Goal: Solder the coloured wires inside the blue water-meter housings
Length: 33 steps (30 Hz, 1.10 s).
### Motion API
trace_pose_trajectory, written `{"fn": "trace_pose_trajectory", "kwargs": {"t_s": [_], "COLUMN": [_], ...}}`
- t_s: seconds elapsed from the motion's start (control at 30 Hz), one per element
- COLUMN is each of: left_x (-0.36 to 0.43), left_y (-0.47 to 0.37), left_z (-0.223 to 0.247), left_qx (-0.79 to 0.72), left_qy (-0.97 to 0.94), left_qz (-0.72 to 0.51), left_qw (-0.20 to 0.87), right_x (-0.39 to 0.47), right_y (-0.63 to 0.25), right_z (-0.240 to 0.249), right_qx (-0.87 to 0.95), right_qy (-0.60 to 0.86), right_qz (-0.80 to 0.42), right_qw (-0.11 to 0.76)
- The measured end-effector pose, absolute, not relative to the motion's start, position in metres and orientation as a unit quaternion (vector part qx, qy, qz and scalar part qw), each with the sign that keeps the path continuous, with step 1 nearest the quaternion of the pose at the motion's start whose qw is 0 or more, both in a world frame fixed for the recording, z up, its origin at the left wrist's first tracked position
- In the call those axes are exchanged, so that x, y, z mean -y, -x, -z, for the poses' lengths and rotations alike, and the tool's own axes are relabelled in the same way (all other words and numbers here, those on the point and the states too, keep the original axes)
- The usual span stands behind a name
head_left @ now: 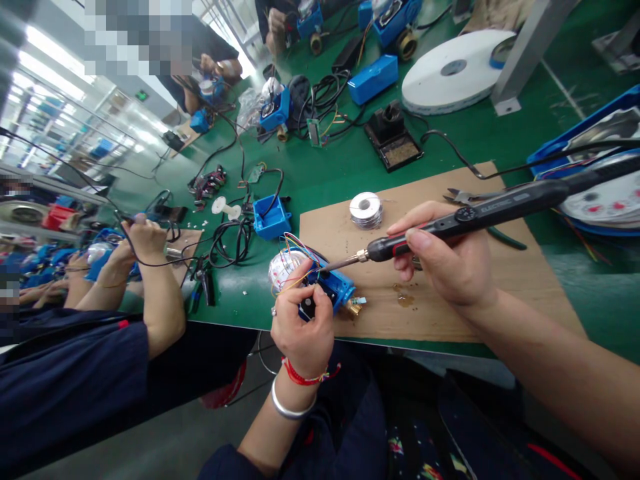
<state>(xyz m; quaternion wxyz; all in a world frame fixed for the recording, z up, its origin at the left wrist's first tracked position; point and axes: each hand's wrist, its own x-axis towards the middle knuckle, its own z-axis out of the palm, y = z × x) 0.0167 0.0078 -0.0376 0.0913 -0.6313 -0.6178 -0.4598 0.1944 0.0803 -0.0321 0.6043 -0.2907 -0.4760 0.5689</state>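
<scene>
My right hand (450, 260) is closed around a black soldering iron (510, 210), whose metal tip points left and reaches the wires over a blue housing (341, 287). Thin coloured wires (300, 248) rise from this housing, and a brass fitting (355, 307) sticks out at its lower right. My left hand (304, 320) lies at the housing's near left side, fingers pinched at the wires; exactly what they grip is too small to tell. Behind that hand sits a clear round part (285, 265). The housing rests on the left part of a cardboard sheet (430, 320).
On the cardboard are a solder spool (366, 211) and pliers (470, 197). Beyond stand an iron holder (393, 137), a white reel (450, 73) and an open blue box (271, 217) near coiled black cable (235, 241). Other people's hands work at the left and far side.
</scene>
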Motion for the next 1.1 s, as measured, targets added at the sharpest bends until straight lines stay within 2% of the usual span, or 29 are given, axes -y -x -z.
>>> {"fn": "trace_pose_trajectory", "kwargs": {"t_s": [0.37, 0.57, 0.7, 0.9, 1.1], "left_x": [-0.008, -0.004, 0.002, 0.016, 0.026], "left_y": [-0.017, -0.015, -0.004, 0.02, 0.035], "left_z": [0.037, 0.035, 0.034, 0.041, 0.046], "left_qx": [0.607, 0.611, 0.574, 0.494, 0.466], "left_qy": [0.642, 0.652, 0.691, 0.775, 0.807], "left_qz": [0.46, 0.435, 0.431, 0.387, 0.351], "left_qw": [0.087, 0.115, 0.089, 0.073, 0.092], "right_x": [-0.083, -0.092, -0.101, -0.123, -0.18], "right_y": [-0.195, -0.197, -0.202, -0.216, -0.228], "right_z": [0.036, 0.036, 0.035, 0.045, 0.044], "right_qx": [0.46, 0.402, 0.368, 0.336, 0.392], "right_qy": [0.303, 0.321, 0.34, 0.4, 0.523], "right_qz": [-0.553, -0.499, -0.474, -0.436, -0.354], "right_qw": [0.625, 0.697, 0.724, 0.733, 0.669]}}
